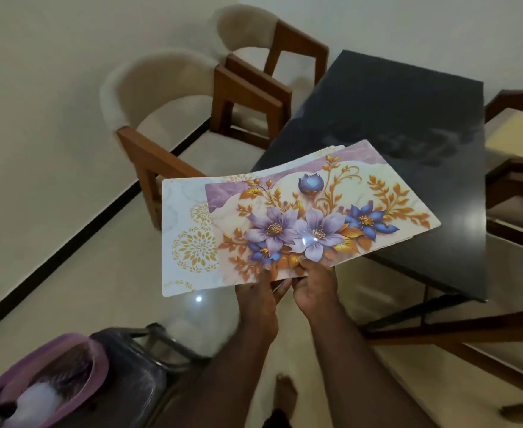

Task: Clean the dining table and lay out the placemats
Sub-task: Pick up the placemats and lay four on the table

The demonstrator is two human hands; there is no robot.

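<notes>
While the person looks down, one bare foot (286,393) shows on the glossy cream floor (115,273). At the lower left sits a dark, see-through plastic stool (139,369) carrying a purple-rimmed object (99,375) with something white and fluffy in it, too blurred to identify. Two bare forearms reach forward. The left hand (258,293) and the right hand (316,288) sit side by side, each pinching the near long edge of a stack of placemats (316,211), thumbs on top and fingers curled beneath. The mats are thin, stiff, shiny rectangles with rounded corners, held flat in the air above the floor, with their far end over the near corner of the table; whether they touch it cannot be told. Two patterns are visible. The top mat has purple and blue flowers with orange-gold leaves on cream and lilac. The mat below (186,236), slid out to the left, is white with round gold medallions. More thin edges peek out at the far side, so the exact count is unclear. Beyond them stands one rectangular table (393,125) with a polished black top. On its left are two armchairs (161,97) with curved, cream upholstered backs and brown wooden frames. On its right, more wooden chair frames (520,180) are cut off by the picture's edge.
</notes>
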